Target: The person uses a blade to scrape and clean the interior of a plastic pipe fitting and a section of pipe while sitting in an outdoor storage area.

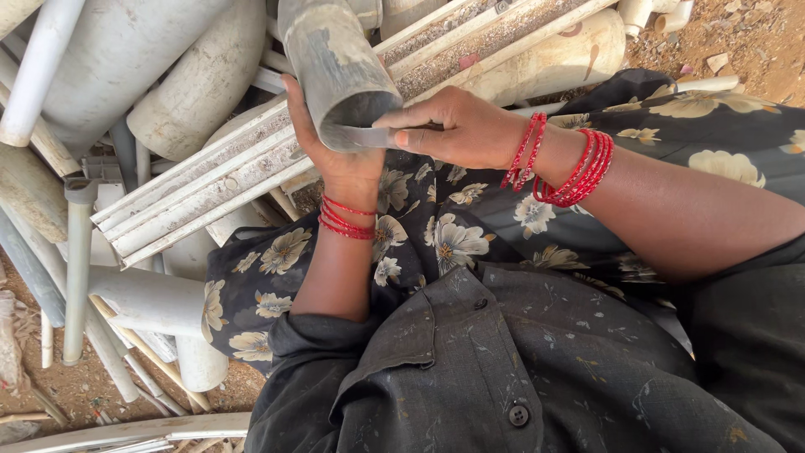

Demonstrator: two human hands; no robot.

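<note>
The left hand (340,155) is wrapped from below around a grey, dirt-smeared plastic pipe section (335,63), fingers closed on it, holding its open end up over the lap and the heap of white plastic pipes and ribbed channel strips (201,176). The right hand (461,126) is closed on a flat metal blade (360,137) laid across the pipe's rim, so the step looks like scraping or trimming that edge; the next stroke calls for a steady hold, keeping the blade off the left thumb

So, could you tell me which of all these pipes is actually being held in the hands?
The dark grey pipe: the left hand grips its open end while the right hand presses a blade against its rim. The others are pale and lie untouched.
</note>
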